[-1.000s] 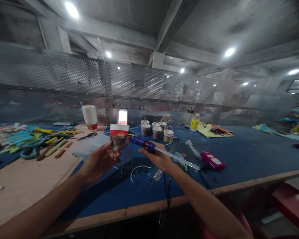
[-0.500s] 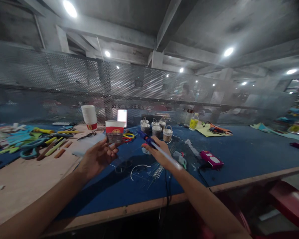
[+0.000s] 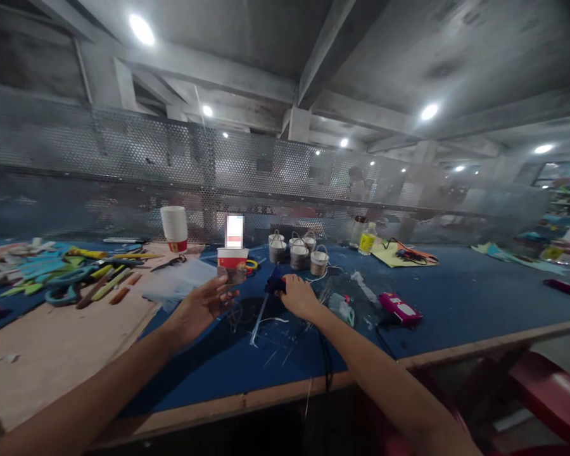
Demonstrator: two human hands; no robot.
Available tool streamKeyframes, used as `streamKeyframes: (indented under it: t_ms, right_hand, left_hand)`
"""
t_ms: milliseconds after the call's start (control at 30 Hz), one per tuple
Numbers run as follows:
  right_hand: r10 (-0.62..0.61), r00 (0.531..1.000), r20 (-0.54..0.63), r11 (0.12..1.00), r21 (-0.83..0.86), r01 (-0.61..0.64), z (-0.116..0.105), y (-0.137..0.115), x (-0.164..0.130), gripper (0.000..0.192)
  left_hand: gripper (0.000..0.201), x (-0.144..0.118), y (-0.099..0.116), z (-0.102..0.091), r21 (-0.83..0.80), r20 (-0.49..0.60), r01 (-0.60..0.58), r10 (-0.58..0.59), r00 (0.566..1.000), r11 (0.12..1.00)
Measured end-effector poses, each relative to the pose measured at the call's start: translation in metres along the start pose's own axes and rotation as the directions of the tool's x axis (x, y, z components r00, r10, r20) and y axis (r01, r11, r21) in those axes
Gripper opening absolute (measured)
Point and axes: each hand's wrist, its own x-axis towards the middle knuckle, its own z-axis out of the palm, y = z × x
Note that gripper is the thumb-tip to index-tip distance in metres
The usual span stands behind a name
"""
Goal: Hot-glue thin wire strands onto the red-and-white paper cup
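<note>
My left hand [image 3: 204, 304] grips a small paper cup [image 3: 232, 258] low down, between thumb and fingers. The cup stands upright, with a white rim, a red band and a dark brownish lower part. A short way to its right, my right hand [image 3: 300, 296] is closed around a dark blue glue gun [image 3: 275, 282], partly hidden by the fingers. A pale, clear glue stick [image 3: 261, 313] appears to slant down and left from the gun. Behind both hands, several small cups with looped handles [image 3: 299, 254] stand grouped on the blue table.
A stack of paper cups [image 3: 173, 225] stands back left. Blue scissors [image 3: 71, 285], markers and felt scraps crowd the left. Toward the right are a yellow-labelled bottle [image 3: 367, 239], a magenta box [image 3: 399, 308] and yellow sheets [image 3: 408, 254]. A lit phone screen [image 3: 234, 231] is behind the held cup.
My right hand has turned the glue gun, so the stick now points down-left instead of lying back over the wrist. The cup in my left hand has shifted slightly right and down.
</note>
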Motion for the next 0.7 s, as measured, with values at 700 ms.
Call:
streamKeyframes:
  t_ms: [700]
  right_hand:
    - [-0.349,0.909,0.229,0.199,0.966,-0.167,-0.026,-0.073,-0.005,0.035]
  left_hand:
    - [0.041,0.009,-0.009,0.003,0.115,-0.060,-0.210,0.218,0.974,0.971]
